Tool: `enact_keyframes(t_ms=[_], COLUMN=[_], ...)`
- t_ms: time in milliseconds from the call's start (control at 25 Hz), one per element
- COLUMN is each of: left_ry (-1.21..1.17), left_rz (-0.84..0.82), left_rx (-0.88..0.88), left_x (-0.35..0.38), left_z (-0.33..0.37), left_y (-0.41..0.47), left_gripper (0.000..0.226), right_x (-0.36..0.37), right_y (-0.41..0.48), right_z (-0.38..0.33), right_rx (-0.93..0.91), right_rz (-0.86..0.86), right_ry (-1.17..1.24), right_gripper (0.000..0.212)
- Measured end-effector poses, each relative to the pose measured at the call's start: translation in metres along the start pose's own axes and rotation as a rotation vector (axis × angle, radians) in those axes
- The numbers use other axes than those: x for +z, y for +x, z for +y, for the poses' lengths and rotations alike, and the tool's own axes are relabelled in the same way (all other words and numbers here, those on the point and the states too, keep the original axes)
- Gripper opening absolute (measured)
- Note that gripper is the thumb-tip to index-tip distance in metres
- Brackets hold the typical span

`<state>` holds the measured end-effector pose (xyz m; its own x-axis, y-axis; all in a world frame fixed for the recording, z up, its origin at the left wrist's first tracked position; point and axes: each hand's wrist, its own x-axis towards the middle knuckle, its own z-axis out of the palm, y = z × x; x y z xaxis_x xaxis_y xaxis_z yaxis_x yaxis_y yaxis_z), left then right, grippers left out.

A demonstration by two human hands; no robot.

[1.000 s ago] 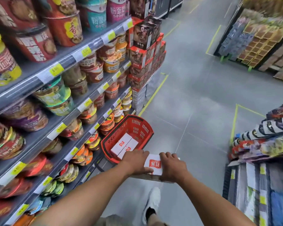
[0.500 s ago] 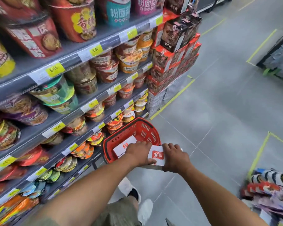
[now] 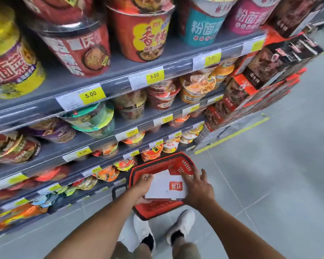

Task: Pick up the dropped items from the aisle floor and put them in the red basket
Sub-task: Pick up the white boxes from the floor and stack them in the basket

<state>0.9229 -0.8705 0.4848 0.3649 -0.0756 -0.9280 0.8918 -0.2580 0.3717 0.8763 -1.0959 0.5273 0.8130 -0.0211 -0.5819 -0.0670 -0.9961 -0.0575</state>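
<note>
The red basket (image 3: pixel 151 210) stands on the grey floor just in front of my feet, against the bottom shelf. A flat white box (image 3: pixel 163 186) with a red logo hangs directly over the basket's opening. My left hand (image 3: pixel 141 186) grips its left edge. My right hand (image 3: pixel 198 189) holds its right edge with the fingers spread over the top. Another white box shows behind it inside the basket, mostly hidden.
Grey shelves (image 3: pixel 108 86) packed with instant noodle cups and yellow price tags fill the left. Stacked red and black cartons (image 3: pixel 254 86) stand at the shelf end. My two white shoes (image 3: pixel 144 232) are below the basket. A yellow floor line (image 3: pixel 232 135) runs along the shelf end.
I have stepped closer to the shelf and basket. The white box has moved from beside the basket to above its opening, and my right fingers have spread.
</note>
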Motion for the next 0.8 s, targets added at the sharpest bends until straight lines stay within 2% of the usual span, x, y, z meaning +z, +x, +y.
enact_keyframes(t_ms=[80,200,320,400,520,600,680,800], left_ry=[-0.070,-0.152,-0.243,-0.249,-0.176,-0.158,-0.197,-0.203], left_rz=[0.061,0.208,0.269,0.312,0.393,0.443,0.472,0.478], left_rx=[0.029,0.058,0.055,0.071,0.075,0.070,0.045,0.018], left_x=[0.003,0.008,0.011,0.013,0.018,0.013,0.007,0.005], left_z=[0.001,-0.003,-0.014,-0.024,-0.047,-0.068,-0.082,-0.101], left_y=[0.001,0.020,0.049,0.073,0.132,0.192,0.245,0.307], left_gripper=[0.032,0.032,0.028,0.029,0.055,0.061,0.058,0.032], right_x=[0.007,0.027,0.040,0.054,0.089,0.118,0.154,0.198], right_y=[0.025,0.062,0.091,0.111,0.149,0.183,0.220,0.266], right_z=[-0.004,0.003,0.014,0.020,0.021,0.017,0.014,0.012], right_rx=[0.011,0.046,0.021,-0.001,-0.015,-0.008,-0.001,0.015], right_rz=[-0.002,0.016,-0.032,-0.035,-0.027,-0.042,-0.064,-0.086], right_ry=[0.004,0.157,0.333,0.405,0.432,0.475,0.514,0.522], right_gripper=[0.110,0.129,0.143,0.139,0.129,0.129,0.130,0.128])
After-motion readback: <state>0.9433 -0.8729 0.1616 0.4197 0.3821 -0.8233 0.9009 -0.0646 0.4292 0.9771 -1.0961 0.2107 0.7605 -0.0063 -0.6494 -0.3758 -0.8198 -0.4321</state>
